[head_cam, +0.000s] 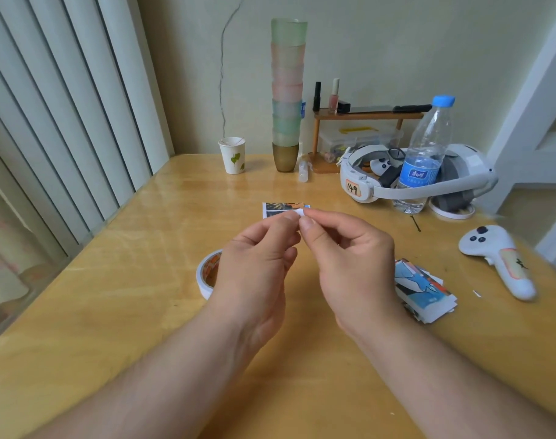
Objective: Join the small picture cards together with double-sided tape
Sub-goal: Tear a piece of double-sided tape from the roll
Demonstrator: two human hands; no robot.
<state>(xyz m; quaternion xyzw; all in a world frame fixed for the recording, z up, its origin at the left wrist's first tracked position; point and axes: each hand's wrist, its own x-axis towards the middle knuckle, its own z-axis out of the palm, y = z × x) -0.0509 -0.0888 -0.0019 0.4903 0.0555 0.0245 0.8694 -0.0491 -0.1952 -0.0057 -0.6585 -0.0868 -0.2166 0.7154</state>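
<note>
My left hand (254, 264) and my right hand (349, 255) meet above the middle of the wooden table (112, 296). Between their fingertips they pinch a small white piece of tape (300, 213). Just behind the fingers a picture card (280, 208) lies flat on the table, partly hidden by them. A roll of double-sided tape (207, 275) stands on the table behind my left hand, half covered by it. To the right of my right wrist lies a loose stack of small picture cards (424, 289) with blue and orange prints.
A white controller (498, 258) lies at the right edge. Behind it sit a headset (397, 182) and a water bottle (425, 153). At the back stand a paper cup (234, 155), a tall stack of cups (287, 96) and a small wooden shelf (365, 117).
</note>
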